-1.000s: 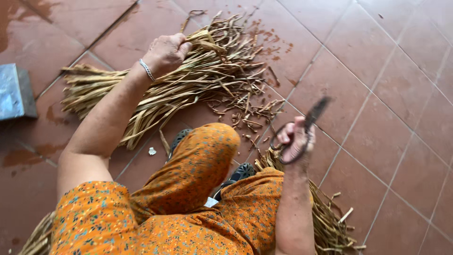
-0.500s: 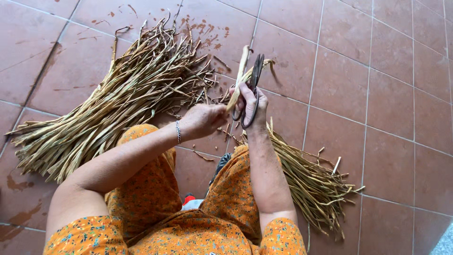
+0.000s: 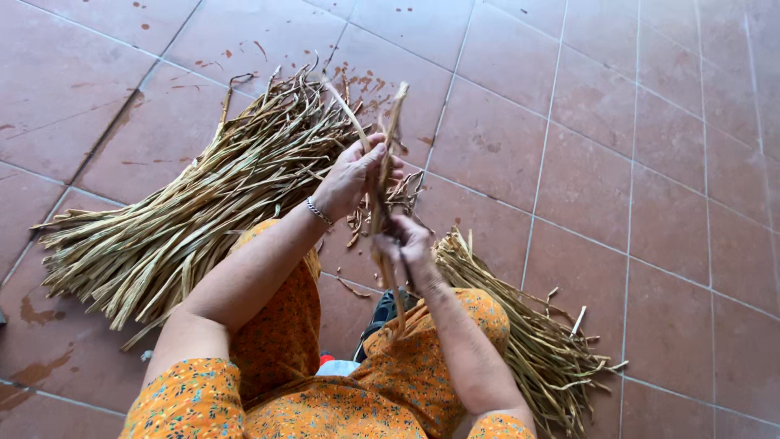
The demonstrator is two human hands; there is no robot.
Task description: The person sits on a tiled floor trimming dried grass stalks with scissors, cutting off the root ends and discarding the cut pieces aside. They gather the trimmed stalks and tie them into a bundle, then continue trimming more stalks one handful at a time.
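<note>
My left hand (image 3: pixel 356 175) grips the upper part of a long dried plant stalk (image 3: pixel 393 122) that stands nearly upright in front of me. My right hand (image 3: pixel 410 244) is closed around the same stalk lower down, and its tail hangs between my knees. I cannot make out the dark knife in my right hand in this frame. A large pile of dried stalks (image 3: pixel 187 219) lies fanned out on the floor at my left. A smaller bundle (image 3: pixel 528 341) lies at my right, beside my knee.
I sit low over a reddish tiled floor (image 3: pixel 617 146) in orange flowered clothes (image 3: pixel 276 325). Small bark scraps (image 3: pixel 357 284) lie scattered between the piles. A dark sandal (image 3: pixel 380 313) shows between my knees. Wet stains (image 3: pixel 36 313) mark the tiles at the left.
My left hand left the big pile and came to the middle with a stalk. My right hand, which held a dark knife, joined it, and both now hold the stalk upright.
</note>
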